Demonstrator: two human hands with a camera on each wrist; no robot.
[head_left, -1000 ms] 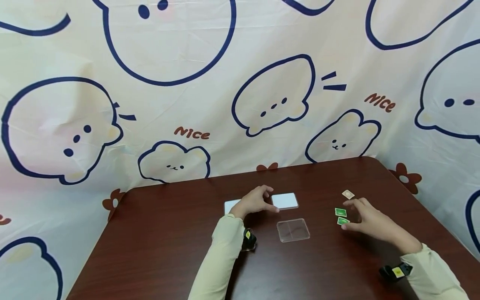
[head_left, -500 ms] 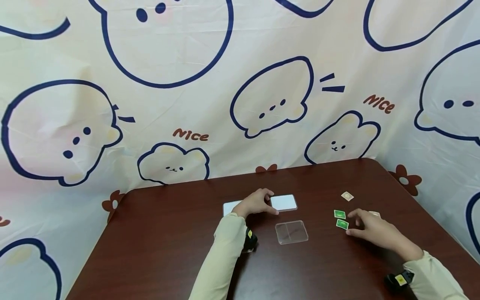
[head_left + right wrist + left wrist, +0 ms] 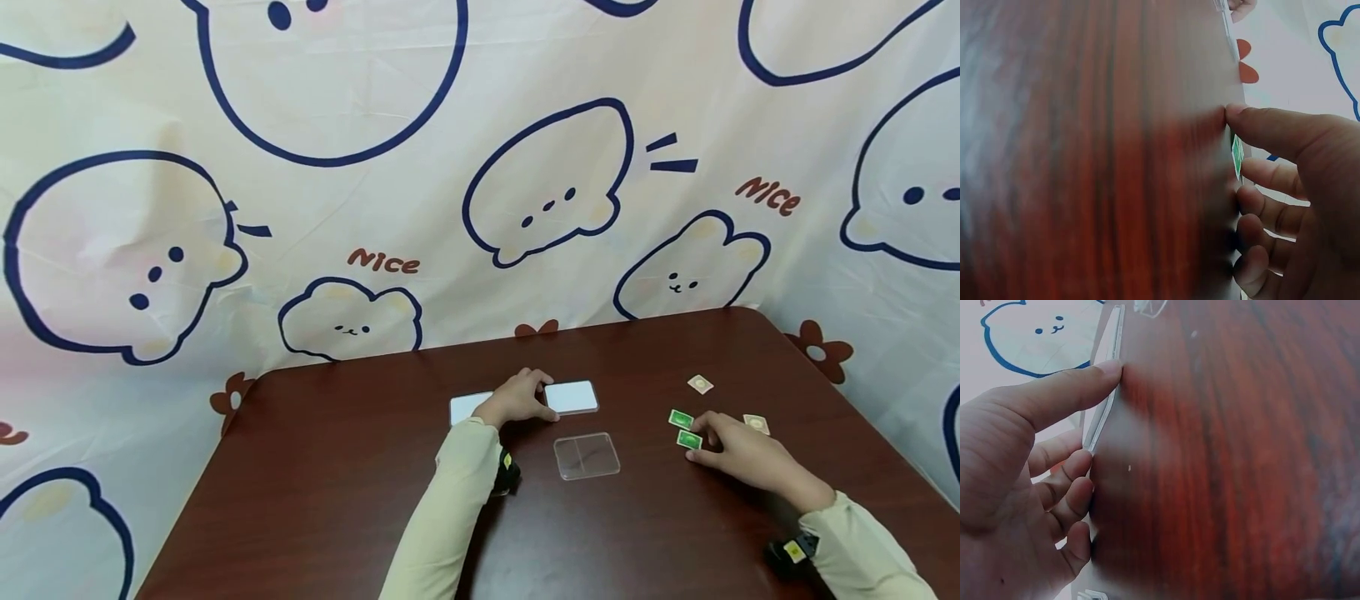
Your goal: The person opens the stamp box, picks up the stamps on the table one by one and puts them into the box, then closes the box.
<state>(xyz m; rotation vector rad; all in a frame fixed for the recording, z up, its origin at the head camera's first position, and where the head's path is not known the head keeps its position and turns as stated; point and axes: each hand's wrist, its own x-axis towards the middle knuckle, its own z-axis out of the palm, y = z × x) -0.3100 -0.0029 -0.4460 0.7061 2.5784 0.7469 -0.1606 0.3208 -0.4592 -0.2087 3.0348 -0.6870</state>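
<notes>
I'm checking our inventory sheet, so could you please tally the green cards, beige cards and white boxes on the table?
Green cards: 2
Beige cards: 2
White boxes: 2, one partly hidden by the left hand
Total: 6 in sight

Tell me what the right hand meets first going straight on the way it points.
Likely the nearer green card, directly ahead of the right hand; the other green card lies beside it. Depth is unclear, so the hand may be touching one.
</notes>
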